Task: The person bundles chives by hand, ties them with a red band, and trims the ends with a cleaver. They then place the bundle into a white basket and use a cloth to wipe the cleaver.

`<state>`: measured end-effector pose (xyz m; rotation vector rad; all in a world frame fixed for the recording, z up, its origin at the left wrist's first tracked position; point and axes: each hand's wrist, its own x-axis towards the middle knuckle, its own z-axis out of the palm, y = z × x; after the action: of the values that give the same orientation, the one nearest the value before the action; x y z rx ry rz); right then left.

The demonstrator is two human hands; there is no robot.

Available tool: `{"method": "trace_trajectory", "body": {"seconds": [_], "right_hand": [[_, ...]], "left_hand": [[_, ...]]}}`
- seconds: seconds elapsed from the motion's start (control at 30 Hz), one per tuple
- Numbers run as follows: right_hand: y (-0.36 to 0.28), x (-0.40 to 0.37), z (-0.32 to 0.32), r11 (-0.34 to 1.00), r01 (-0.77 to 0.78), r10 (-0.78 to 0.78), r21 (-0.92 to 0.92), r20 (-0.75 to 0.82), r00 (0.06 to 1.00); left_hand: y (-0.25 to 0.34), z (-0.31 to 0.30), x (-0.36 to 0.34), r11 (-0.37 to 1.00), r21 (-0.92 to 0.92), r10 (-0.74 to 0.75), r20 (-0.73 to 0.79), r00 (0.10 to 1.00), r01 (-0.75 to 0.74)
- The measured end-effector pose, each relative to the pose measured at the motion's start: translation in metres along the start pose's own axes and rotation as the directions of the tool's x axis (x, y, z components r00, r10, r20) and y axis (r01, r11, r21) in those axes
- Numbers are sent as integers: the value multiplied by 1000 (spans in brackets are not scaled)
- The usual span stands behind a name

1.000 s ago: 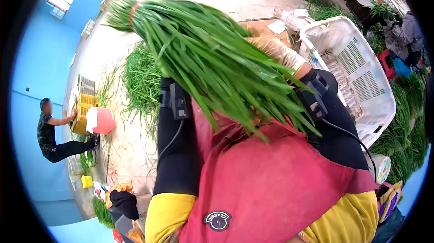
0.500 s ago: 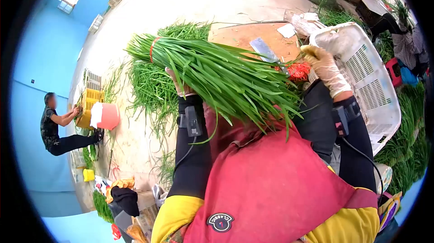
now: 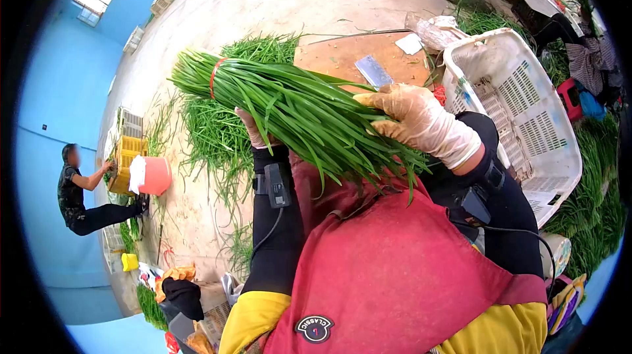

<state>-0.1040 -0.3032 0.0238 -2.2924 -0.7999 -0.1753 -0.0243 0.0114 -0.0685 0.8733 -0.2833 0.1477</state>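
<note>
A thick bunch of garlic chives lies across my lap, its pale stem ends pointing left. A red band circles it near those ends. My left hand, in a thin glove, supports the bunch from beneath, mostly covered by leaves. My right hand, in a stained pale glove, closes on the leafy part at the right. Behind it, a wide knife blade rests on a wooden board; the knife's handle is hidden by my right hand.
Loose chives are heaped on the floor beyond the bunch. A white plastic basket stands at my right, with red strings by it. On the left, a person works at yellow crates near a pink bucket.
My right hand has moved left from beside the basket onto the chive leaves. The bunch has shifted slightly left in view, still held by my left hand.
</note>
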Motion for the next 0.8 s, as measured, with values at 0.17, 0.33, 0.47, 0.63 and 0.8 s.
{"method": "trace_trajectory", "body": {"seconds": [0.17, 0.33, 0.47, 0.63, 0.8], "right_hand": [[-1, 11, 10, 986, -140, 149, -86, 113, 982], [14, 9, 23, 675, 310, 165, 670, -546, 821], [12, -6, -26, 718, 143, 355, 681, -535, 767], [36, -38, -26, 645, -82, 434, 759, -275, 858], [51, -48, -17, 824, -214, 369, 524, -212, 905]], "left_hand": [[-4, -7, -2, 993, 120, 12, 67, 998, -20], [-2, 6, 0, 1000, 23, 22, -75, 997, -21], [-6, 2, 10, 977, -210, -2, -167, 986, -34], [-3, -8, 16, 918, -384, -20, -289, 957, -97], [-7, -17, 21, 932, -331, 13, -386, 922, -151]]}}
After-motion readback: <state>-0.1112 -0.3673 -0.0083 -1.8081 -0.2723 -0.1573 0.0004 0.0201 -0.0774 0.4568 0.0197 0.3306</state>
